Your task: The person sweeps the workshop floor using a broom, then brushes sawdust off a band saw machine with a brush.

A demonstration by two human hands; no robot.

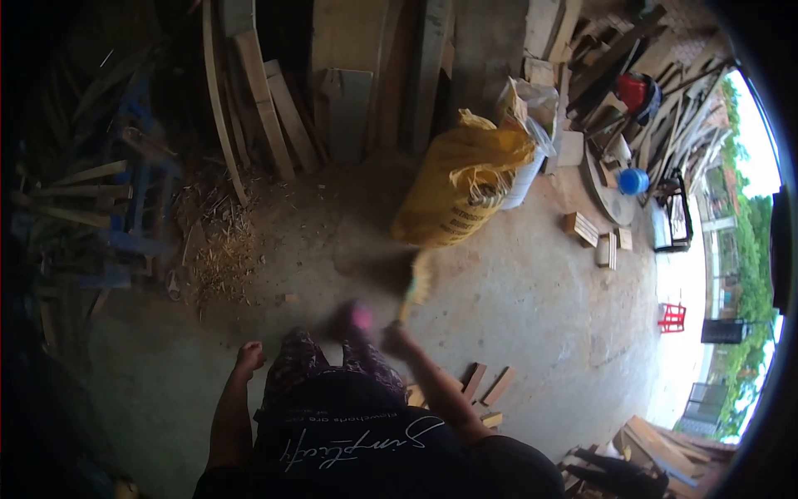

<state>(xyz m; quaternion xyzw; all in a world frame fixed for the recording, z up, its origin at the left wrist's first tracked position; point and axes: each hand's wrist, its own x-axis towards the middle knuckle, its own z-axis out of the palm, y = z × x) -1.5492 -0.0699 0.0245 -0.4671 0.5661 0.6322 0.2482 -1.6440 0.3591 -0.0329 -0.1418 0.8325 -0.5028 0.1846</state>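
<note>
Concrete floor (515, 308) around yellow sack (453, 179) and broom (419, 281), upright planks (345, 121) beyond.

The head camera faces forward, down across the floor (532, 308).

The broom (420, 281) looked fibrous and straw-like, the sack (453, 179) seemed woven plastic, the floor (515, 308) was matt concrete, and the leaning planks (264, 104) were rough wood.

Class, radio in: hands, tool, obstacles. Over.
Right hand gripping broom; left hand apparently empty. Broom blurred, pointing forward. Yellow sack just beyond, possibly obstructing.
</note>
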